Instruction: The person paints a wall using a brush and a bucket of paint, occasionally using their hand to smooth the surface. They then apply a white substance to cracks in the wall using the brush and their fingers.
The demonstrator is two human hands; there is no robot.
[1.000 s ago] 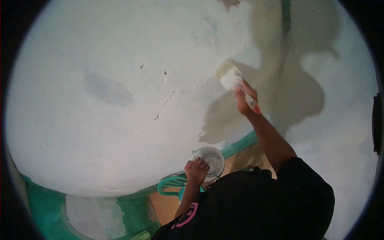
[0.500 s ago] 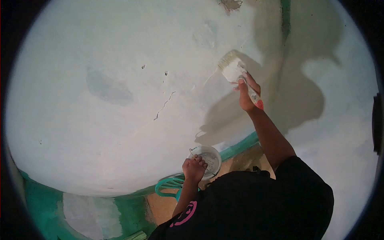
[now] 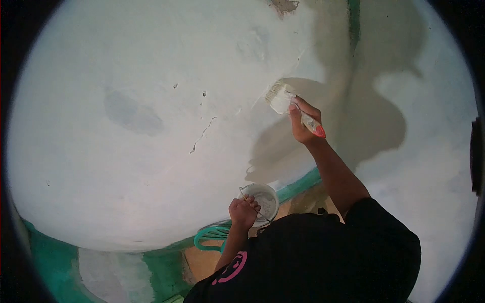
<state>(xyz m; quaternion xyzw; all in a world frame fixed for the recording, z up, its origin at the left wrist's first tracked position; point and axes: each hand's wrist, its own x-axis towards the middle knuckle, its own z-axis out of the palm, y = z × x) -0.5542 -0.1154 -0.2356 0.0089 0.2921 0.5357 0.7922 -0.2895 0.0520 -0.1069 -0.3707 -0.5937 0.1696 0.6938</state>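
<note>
A wide paintbrush (image 3: pixel 282 101) with pale bristles and a red-tipped handle is in my right hand (image 3: pixel 304 121), fingers wrapped round the handle. Its bristles touch, or nearly touch, the whitish wall (image 3: pixel 141 65). Lower down, my left hand (image 3: pixel 243 212) is closed on the wire handle of a white bucket (image 3: pixel 271 194). Pale liquid shows inside the bucket, partly hidden behind the hand. Near the brush the wall carries thin scratches, a crack (image 3: pixel 204 135) and small holes.
Beside the bucket stands a green plastic chair (image 3: pixel 202 236), mostly hidden by my left forearm. A green band (image 3: pixel 300 185) runs along the wall's foot above a tan floor (image 3: pixel 197 262). At the top, a patch of plaster (image 3: pixel 285 6) is broken away. A dark object (image 3: pixel 476 156) sits at the right edge.
The brush and my right hand have moved down and slightly left along the wall. My left hand keeps hold of the bucket in nearly the same place. The view has shifted a little.
</note>
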